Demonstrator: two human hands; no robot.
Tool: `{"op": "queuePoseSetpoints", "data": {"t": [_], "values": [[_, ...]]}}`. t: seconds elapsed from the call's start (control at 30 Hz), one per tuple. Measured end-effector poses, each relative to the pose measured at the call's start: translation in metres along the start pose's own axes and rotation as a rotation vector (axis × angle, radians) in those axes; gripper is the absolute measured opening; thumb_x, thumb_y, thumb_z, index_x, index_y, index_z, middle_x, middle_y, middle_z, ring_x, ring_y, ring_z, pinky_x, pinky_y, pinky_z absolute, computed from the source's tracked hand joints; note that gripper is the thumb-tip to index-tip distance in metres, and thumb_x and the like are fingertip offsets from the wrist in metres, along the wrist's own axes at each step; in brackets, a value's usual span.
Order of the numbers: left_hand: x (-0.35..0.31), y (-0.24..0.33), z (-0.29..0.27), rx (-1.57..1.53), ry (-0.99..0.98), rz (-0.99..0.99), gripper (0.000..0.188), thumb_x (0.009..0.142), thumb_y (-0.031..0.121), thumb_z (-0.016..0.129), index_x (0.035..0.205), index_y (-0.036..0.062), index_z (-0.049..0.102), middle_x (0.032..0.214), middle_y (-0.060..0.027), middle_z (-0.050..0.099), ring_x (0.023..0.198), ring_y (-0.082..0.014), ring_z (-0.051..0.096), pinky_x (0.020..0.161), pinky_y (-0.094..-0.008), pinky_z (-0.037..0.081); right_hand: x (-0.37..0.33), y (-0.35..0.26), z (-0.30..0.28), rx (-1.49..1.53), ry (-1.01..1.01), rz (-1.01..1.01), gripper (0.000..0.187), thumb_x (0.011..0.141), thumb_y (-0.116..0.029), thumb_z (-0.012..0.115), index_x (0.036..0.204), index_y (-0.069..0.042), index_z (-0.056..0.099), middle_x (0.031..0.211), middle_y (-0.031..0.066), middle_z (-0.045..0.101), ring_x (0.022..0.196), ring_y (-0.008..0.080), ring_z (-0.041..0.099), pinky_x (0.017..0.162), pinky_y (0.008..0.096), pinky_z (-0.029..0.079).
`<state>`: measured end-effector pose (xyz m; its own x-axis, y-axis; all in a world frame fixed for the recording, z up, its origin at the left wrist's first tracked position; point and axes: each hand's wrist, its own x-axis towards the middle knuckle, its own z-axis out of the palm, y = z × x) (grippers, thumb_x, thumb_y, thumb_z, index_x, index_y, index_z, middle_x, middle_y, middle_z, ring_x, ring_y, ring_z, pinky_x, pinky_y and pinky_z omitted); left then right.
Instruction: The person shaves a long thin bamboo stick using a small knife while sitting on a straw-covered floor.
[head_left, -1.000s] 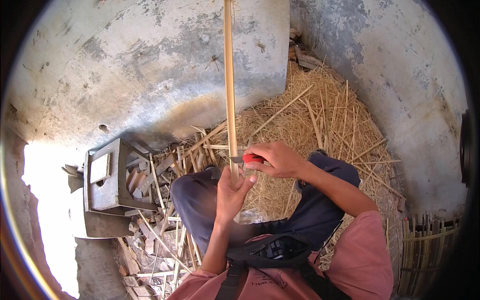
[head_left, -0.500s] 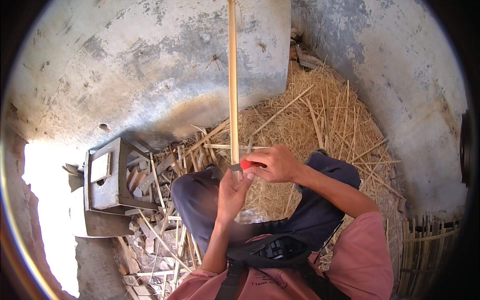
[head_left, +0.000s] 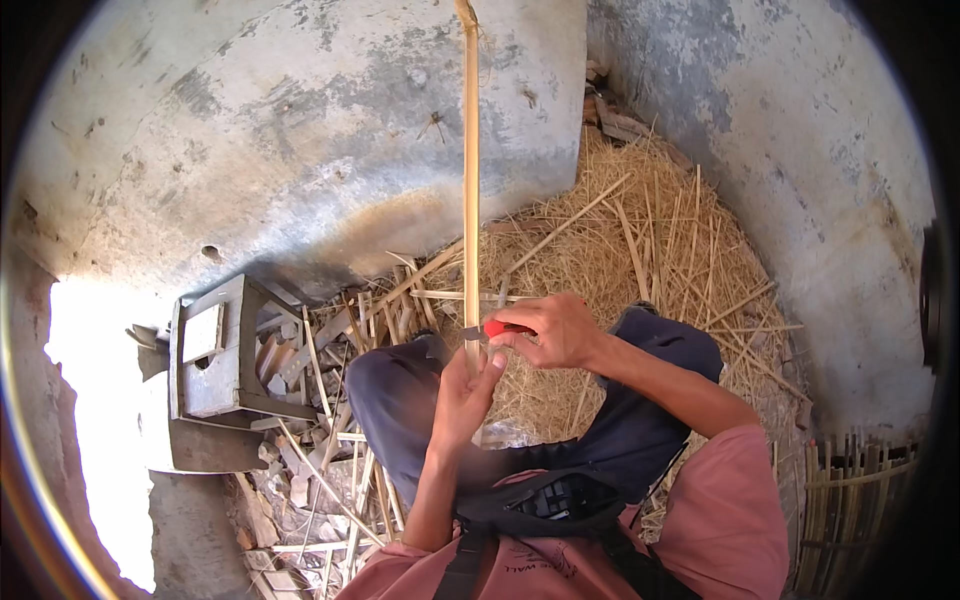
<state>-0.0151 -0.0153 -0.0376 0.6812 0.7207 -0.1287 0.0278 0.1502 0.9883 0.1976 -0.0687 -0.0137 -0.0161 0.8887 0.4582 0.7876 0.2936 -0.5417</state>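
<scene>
Pinching pale strip (head_left: 471,200) by lower end in left hand (head_left: 464,400); clutching red-handled knife (head_left: 496,328) in closed right hand (head_left: 556,334), with blade (head_left: 474,333) across strip above pinch. With far end out toward grey wall (head_left: 300,150); likely light, springy, splintery; best held low, clear of edge.

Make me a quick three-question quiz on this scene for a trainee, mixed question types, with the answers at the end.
1. Which hand grips the red-handled knife?
2. True or false: the knife's blade lies across the pale strip.
3. Fill in: the grey box is toward the ____ edge of the view.

Key: 1. The right hand. 2. True. 3. Left.
</scene>
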Motion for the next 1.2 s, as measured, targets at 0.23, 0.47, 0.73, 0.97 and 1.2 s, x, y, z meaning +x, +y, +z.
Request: {"op": "queuePoseSetpoints", "data": {"t": [0.23,0.47,0.73,0.97,1.2], "values": [[-0.015,0.002,-0.002,0.025,0.028,-0.083,0.031,0.109,0.027,0.072,0.094,0.0103,0.051,0.072,0.0101,0.043,0.061,-0.0006,0.035,0.052,-0.0241,0.028,0.003,0.011,0.0,0.023,0.032,0.088,0.03,0.096,-0.039,0.079,0.11,-0.013,0.084,0.094,0.0087,0.082,0.073,0.0247,0.077,0.062,0.0361,0.058],[-0.035,-0.024,-0.01,0.067,0.001,-0.124,0.036,0.108,0.029,0.073,0.09,0.0116,0.048,0.073,0.0099,0.042,0.063,-0.0016,0.035,0.053,-0.0238,0.03,0.017,0.037,-0.014,-0.059,-0.027,0.167,0.028,0.098,-0.036,0.077,0.111,-0.011,0.083,0.09,0.0104,0.08,0.071,0.0283,0.074,0.063,0.0398,0.054],[-0.067,-0.027,-0.034,0.144,-0.065,-0.251,0.033,0.107,0.024,0.074,0.088,0.0091,0.052,0.078,0.0076,0.047,0.074,-0.0034,0.042,0.061,-0.0263,0.037,0.041,0.088,-0.029,-0.072,0.06,0.336,0.028,0.105,-0.036,0.072,0.114,-0.012,0.084,0.069,0.004,0.07,0.056,0.0135,0.056,0.056,0.0332,0.042],[-0.106,-0.022,-0.052,0.172,-0.137,-0.184,0.031,0.106,0.027,0.076,0.09,0.0105,0.055,0.077,0.0113,0.041,0.069,-0.0015,0.036,0.059,-0.0234,0.032,0.034,0.165,-0.082,-0.207,0.177,0.593,0.042,0.107,-0.046,0.066,0.116,-0.008,0.082,0.071,0.0038,0.065,0.06,0.0192,0.058,0.06,0.0377,0.045],[-0.097,-0.021,-0.058,0.256,-0.035,-0.193,0.025,0.111,0.029,0.067,0.101,0.0068,0.06,0.077,0.0092,0.045,0.069,-0.001,0.04,0.057,-0.0237,0.034,0.031,0.153,-0.072,-0.146,0.161,0.55,0.052,0.107,-0.052,0.066,0.126,-0.005,0.076,0.083,0.0086,0.071,0.072,0.0217,0.065,0.069,0.0394,0.049]]}}
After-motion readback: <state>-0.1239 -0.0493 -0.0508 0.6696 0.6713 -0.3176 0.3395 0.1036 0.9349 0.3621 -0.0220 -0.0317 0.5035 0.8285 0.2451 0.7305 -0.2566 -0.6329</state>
